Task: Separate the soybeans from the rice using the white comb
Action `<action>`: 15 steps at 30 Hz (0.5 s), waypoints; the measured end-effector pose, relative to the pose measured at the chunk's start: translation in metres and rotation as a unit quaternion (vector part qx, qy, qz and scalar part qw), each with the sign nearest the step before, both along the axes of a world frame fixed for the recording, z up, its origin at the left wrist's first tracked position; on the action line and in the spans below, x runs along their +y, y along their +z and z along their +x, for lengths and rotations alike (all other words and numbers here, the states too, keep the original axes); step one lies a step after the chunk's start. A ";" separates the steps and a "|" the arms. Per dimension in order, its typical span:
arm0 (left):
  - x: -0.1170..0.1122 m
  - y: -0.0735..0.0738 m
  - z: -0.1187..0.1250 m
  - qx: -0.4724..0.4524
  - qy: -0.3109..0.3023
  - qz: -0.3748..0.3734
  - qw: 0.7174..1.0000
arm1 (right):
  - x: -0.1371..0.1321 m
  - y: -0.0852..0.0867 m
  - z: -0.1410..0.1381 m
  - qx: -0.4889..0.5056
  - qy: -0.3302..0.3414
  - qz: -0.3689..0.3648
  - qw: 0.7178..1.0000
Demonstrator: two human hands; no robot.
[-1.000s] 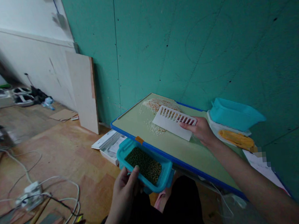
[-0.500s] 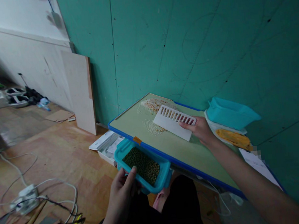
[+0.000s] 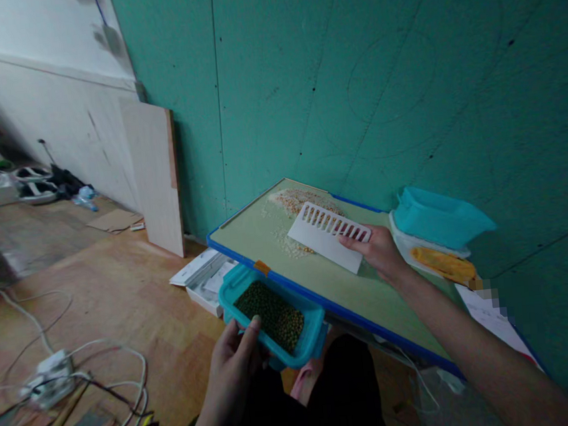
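Observation:
My left hand (image 3: pixel 235 358) grips the near edge of a teal plastic container (image 3: pixel 312 341) filled with green beans (image 3: pixel 271 315), held just below the blue front rim of a small green-topped table (image 3: pixel 341 284). My right hand (image 3: pixel 381 250) holds a white slotted scraper (image 3: pixel 326 236) by its right end, tilted on the tabletop. Pale grains (image 3: pixel 296 202) lie in a pile at the table's far corner, beside and behind the scraper.
A teal tub (image 3: pixel 437 215) sits on white and yellow lids (image 3: pixel 439 261) at the table's right. A white box (image 3: pixel 202 278) lies on the wooden floor under the table edge. A board (image 3: pixel 157 175) leans on the green wall. Cables and a power strip (image 3: pixel 49 383) lie at left.
The scraper and my right hand have shifted slightly toward the near side. The container of beans stays at the table's edge.

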State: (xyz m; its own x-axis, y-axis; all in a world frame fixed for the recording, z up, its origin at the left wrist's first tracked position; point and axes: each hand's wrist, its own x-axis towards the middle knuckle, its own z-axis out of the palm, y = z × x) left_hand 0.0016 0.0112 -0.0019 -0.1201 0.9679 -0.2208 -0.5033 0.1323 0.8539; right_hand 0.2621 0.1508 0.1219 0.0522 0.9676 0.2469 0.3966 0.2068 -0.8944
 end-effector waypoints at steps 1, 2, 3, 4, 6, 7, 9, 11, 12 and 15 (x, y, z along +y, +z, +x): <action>0.000 -0.001 0.000 0.001 -0.003 -0.001 1.000 | -0.001 -0.001 0.000 -0.001 0.000 0.002 1.000; 0.000 -0.001 -0.001 0.002 -0.006 -0.003 1.000 | -0.002 -0.002 0.001 -0.001 -0.001 0.005 1.000; 0.000 -0.001 -0.001 0.002 -0.006 -0.005 1.000 | -0.003 -0.003 0.002 -0.001 -0.001 0.008 1.000; 0.000 -0.001 -0.001 0.002 -0.005 -0.006 1.000 | -0.005 -0.004 0.002 0.000 -0.002 0.010 1.000; -0.001 0.001 -0.001 0.002 -0.003 -0.006 1.000 | -0.007 -0.005 0.004 0.004 -0.007 0.013 1.000; -0.001 0.002 -0.001 0.002 -0.002 -0.005 1.000 | -0.008 -0.006 0.004 0.006 -0.008 0.013 1.000; -0.001 0.003 0.000 0.001 -0.001 -0.004 1.000 | -0.009 -0.006 0.005 0.007 -0.008 0.013 1.000; -0.001 0.003 0.000 -0.001 0.000 -0.002 1.000 | -0.009 -0.006 0.004 -0.003 -0.004 0.013 1.000; -0.001 0.003 0.000 -0.002 -0.001 0.001 1.000 | -0.009 -0.006 0.004 -0.011 -0.004 0.013 1.000; -0.001 0.001 -0.001 0.000 -0.005 0.005 1.000 | -0.005 -0.007 0.003 -0.032 -0.004 0.020 0.999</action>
State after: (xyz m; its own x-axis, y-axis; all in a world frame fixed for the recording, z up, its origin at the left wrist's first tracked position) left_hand 0.0010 0.0104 -0.0013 -0.1112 0.9713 -0.2102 -0.5023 0.1276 0.8552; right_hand 0.2653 0.1455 0.1154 0.0433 0.9565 0.2883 0.4551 0.2380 -0.8580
